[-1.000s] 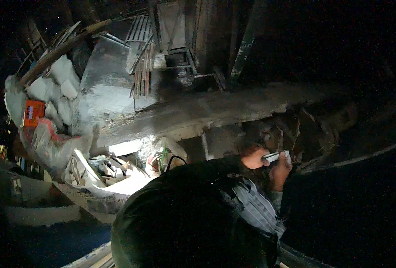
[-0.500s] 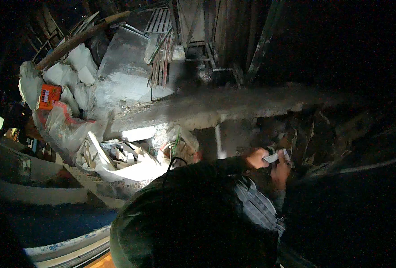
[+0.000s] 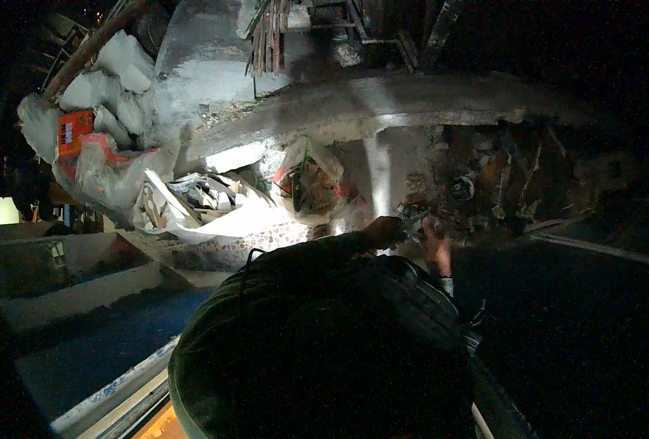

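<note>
My left hand [image 3: 382,233] is in dim light beside a small pale flat object [image 3: 412,225], its fingers closed and touching it. My right hand [image 3: 437,247] grips the same object from the right, its fingers wrapped round it; the object is too dark and small to identify. A dark padded bag or strap [image 3: 419,285] lies between my forearms. Beyond my hands are dim, littered ground [image 3: 463,205] and a translucent sack of debris [image 3: 306,183].
A brightly lit white sack of broken scrap [image 3: 203,201], pale lumpy sacks [image 3: 123,62] and an orange package [image 3: 75,134] are at left. A raised concrete ledge [image 3: 324,110] crosses above my hands, with stacked rods [image 3: 266,40] behind it. A rail [image 3: 112,384] runs at lower left.
The surroundings have shifted upward in the view as the camera moved. My hands have moved slightly left and up, still together on the pale object, and are now in darker light.
</note>
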The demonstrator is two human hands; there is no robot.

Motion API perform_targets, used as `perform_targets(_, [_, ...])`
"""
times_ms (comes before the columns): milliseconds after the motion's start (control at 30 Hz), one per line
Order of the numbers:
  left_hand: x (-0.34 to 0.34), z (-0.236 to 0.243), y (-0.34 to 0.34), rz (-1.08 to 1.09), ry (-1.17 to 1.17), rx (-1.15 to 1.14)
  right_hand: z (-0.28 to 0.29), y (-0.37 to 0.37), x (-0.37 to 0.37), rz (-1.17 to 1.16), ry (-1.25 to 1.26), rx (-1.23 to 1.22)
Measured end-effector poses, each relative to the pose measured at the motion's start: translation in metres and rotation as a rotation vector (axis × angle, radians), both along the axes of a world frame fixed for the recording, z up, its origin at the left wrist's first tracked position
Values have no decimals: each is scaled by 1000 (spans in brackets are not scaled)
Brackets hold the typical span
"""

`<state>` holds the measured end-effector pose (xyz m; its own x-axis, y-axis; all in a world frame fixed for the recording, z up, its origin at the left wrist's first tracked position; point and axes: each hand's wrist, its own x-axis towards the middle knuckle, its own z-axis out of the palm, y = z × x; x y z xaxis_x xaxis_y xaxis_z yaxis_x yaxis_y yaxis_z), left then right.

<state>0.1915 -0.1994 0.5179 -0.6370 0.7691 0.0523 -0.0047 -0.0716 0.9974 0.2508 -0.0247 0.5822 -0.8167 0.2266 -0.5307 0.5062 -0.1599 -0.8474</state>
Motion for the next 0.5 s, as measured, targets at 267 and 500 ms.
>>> perform_targets(267, [-1, 18, -65, 0, 255, -643, -14, -79, 1, 332, 117, 274])
perform_targets(500, [-35, -75, -224, 731, -590, -204, -25, -119, -24, 756, -50, 1167])
